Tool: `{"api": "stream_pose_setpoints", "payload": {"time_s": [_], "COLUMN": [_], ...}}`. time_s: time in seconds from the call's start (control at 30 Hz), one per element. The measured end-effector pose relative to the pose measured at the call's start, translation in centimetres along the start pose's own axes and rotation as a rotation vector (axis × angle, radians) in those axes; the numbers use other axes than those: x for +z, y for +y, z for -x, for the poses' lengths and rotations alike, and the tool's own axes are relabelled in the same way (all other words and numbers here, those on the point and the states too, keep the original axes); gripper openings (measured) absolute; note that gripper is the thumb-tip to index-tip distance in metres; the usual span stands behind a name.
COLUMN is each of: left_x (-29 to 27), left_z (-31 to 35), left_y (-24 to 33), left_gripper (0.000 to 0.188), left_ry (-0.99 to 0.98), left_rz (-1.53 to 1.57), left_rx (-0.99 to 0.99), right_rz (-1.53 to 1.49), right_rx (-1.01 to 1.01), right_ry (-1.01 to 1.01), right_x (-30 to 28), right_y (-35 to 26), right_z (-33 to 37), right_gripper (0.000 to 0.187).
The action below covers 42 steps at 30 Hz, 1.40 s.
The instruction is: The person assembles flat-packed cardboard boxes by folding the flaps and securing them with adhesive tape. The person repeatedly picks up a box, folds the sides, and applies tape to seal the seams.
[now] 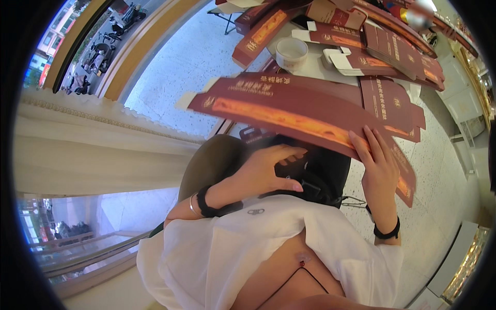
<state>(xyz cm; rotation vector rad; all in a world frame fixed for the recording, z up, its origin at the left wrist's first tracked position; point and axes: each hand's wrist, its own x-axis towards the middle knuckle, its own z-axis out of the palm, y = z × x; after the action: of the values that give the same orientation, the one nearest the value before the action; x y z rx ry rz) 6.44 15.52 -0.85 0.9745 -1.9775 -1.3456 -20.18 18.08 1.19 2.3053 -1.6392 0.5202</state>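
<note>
Bright daylight at the left, a wooden window frame [135, 49] slanting across the view, speckled pale floor [431, 181] off to the right. And straight to the middle: one long maroon carton [279, 111], raised in front of the person, above the lap and across the near side of the worktop [321, 67]! Flame-orange band running down its face, pale flap jutting from its left end, lower edge angled down to the right. Right hand [380, 168] has it, four fingers over the printed face on the carton's right part, thumb out of sight. Left hand [274, 168] is free, curled loosely with thumb and fingers apart, palm turned inward just below the carton and not touching it. So the two hands are well apart, only one of them gripping.

Black band [207, 202] and silver bangle [194, 205] on the left wrist, another dark band [387, 231] on the right, white shirt [258, 227] below. Beyond the carton, what a heap! More maroon cartons [392, 54] overlap at all angles, some showing white flaps, and a round whitish object [291, 54] sits among them, tub or roll, can't tell. Further out, a cream curtain [103, 142] hangs at the left, and parked scooters [98, 57] line the street outside.
</note>
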Motion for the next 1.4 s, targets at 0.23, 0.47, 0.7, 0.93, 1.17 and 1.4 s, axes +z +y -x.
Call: {"api": "stream_pose_setpoints", "payload": {"time_s": [0.23, 0.47, 0.7, 0.93, 1.17, 1.4], "left_x": [-2.9, -6.6, -4.4, 1.9, 1.8, 1.5], "left_z": [-1.0, -2.8, -4.6, -7.8, -10.4, -10.9], "left_y": [-1.6, 1.6, 0.2, 1.6, 2.8, 3.0], "left_gripper": [0.109, 0.133, 0.105, 0.084, 0.057, 0.029], "left_ry": [0.310, 0.583, 0.446, 0.493, 0.480, 0.580], "left_rz": [0.438, 0.803, 0.889, 0.875, 0.901, 0.773], "left_rx": [0.190, 0.780, 0.675, 0.393, 0.354, 0.267], "right_rz": [-0.195, -0.217, -0.752, -1.007, -1.296, -1.372], "right_rx": [-0.106, -0.108, -0.033, 0.070, 0.323, 0.313], "right_ry": [0.074, 0.138, -0.166, -0.158, -0.275, -0.244], "right_x": [1.0, 3.8, 3.2, -1.1, -1.5, -1.5], "right_y": [-2.3, -2.1, -0.1, 0.1, 1.8, 3.2], "right_z": [1.2, 3.4, 4.1, -4.0, -6.9, -7.3], "right_gripper": [0.044, 0.032, 0.089, 0.118, 0.074, 0.058]}}
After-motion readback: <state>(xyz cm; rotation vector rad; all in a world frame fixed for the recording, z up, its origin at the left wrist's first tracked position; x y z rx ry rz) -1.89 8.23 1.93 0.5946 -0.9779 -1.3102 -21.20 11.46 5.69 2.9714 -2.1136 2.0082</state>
